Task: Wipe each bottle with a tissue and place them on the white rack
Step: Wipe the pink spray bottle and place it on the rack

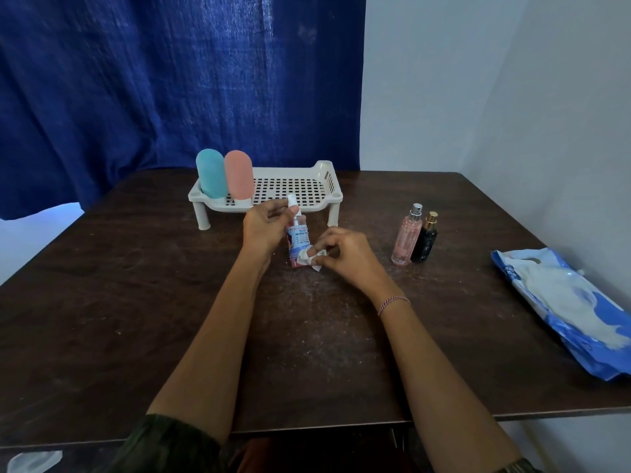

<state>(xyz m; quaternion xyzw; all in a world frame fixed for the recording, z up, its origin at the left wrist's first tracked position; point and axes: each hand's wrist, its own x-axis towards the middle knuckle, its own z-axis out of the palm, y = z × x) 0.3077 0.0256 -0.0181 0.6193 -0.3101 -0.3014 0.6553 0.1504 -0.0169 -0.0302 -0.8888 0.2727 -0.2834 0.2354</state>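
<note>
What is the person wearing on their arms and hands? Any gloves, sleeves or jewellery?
No gloves: both the left hand and the right hand are bare, and so are the forearms. Dark green sleeves are pushed up near the elbows. The right wrist carries a thin braided thread bracelet in red and white. No rings or watch are visible from this view.
</note>
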